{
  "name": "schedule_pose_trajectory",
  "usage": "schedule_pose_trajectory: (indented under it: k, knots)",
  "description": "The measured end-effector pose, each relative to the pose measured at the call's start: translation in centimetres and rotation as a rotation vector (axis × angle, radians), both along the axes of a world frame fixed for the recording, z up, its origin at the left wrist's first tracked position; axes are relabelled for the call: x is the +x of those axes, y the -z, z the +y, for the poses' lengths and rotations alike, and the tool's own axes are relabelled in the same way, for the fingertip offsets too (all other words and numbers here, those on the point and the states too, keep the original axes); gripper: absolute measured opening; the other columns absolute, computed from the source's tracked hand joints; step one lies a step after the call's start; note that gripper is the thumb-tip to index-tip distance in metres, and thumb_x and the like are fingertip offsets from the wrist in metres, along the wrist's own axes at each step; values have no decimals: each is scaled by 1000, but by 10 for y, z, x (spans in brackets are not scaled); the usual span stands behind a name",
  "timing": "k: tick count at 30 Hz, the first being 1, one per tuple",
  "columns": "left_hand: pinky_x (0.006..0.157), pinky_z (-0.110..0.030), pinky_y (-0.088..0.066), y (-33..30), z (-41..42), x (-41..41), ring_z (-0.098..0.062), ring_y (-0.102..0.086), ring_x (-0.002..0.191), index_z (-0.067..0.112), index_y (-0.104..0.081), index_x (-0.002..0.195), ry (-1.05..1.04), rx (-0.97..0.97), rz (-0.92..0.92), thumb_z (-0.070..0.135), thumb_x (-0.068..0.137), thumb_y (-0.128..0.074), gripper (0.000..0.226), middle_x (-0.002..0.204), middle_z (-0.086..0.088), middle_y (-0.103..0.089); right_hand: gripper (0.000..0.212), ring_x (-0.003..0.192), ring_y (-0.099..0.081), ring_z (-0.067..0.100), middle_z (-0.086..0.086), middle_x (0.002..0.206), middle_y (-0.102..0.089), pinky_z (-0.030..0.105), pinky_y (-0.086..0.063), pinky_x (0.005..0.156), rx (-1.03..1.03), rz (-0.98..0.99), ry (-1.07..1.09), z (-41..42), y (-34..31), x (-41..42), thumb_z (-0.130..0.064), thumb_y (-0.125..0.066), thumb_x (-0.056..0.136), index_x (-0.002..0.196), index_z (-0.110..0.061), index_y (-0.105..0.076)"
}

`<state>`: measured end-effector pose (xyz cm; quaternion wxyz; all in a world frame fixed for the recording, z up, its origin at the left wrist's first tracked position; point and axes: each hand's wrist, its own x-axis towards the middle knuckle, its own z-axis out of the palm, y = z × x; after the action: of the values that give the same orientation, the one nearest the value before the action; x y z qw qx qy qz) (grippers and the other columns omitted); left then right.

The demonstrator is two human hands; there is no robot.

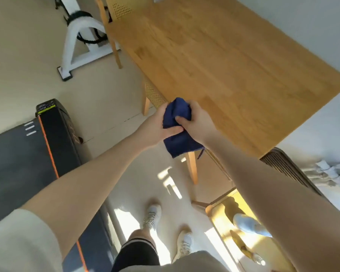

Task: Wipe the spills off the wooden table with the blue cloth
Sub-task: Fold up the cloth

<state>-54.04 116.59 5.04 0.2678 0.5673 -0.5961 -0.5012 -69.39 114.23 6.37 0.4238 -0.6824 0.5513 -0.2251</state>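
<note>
Gripping the blue cloth (177, 124) together, both hands meet just off the near corner of the wooden table (224, 65), above the floor rather than over the tabletop. The left hand (157, 128) clasps the bunched cloth from its left side, thumb pressed across the fabric, while the right hand (194, 120) clasps it from the right, fingers curled over the top and thumb dug into the front. A loose tail of the cloth hangs down below the hands, in front of a table leg (192, 167). The cloth is crumpled into a wad and does not touch the table; it sits just beside the table's near edge. No spill can be made out on the tabletop from this view, which is blurred. Left of the table, a cane-backed wooden chair (153, 95) is tucked under its long edge, and another chair (118, 8) stands at its far end. Farther left of the table, a white frame stand (75, 48) rests on the pale floor, and a black treadmill with an orange stripe (28, 154) lies nearer the person. Below the table's near corner, the person's pale shoes (151, 214) stand on the floor.
</note>
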Motion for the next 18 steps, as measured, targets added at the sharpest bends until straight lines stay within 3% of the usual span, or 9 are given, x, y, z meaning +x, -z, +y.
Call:
schedule_pose_trajectory:
  k: [5,7,9,11,14,18]
  knots:
    - [91,-43,-50,-38,3,36,-21,-62,106,20,-53,109,-273,-26,133,32,72,-67,41,111,-5,-65,33,111,-54,27,15,115,-57,30,-43,90,273,-259,-138,-13,-50,34,-7,-50,88,120,1,-44]
    - [92,-49,-49,-50,-6,52,-27,-62,104,25,-54,99,-343,-56,114,32,73,-62,28,109,-10,-65,35,100,-57,22,2,101,-60,24,-47,87,388,-330,-174,-27,-64,50,-8,-50,89,124,-6,-47]
    - [91,-51,-48,-58,-22,73,-30,-62,102,28,-53,93,-378,-79,98,29,75,-61,19,108,-11,-64,28,81,-56,9,-10,87,-54,11,-47,70,387,-320,-225,-48,-72,68,-4,-45,92,118,-13,-50]
    - [91,-48,-49,-64,-46,98,-26,-62,98,28,-52,92,-413,-113,99,18,84,-61,16,104,-6,-63,31,75,-52,6,-11,80,-51,9,-43,60,255,-216,-253,-78,-76,88,3,-43,89,114,-13,-53]
    - [86,-36,-49,-78,-97,142,-18,-59,92,16,-51,101,-395,-172,111,2,88,-56,20,97,-3,-60,29,73,-49,15,-5,74,-50,20,-36,56,61,-94,-262,-137,-75,128,7,-42,82,103,-11,-52]
    - [73,-18,-47,-100,-177,218,-7,-56,81,13,-50,112,-418,-235,140,-1,89,-55,27,89,5,-59,53,82,-58,22,1,94,-57,37,-50,64,92,-110,-342,-225,-78,205,5,-59,73,120,-16,-46]
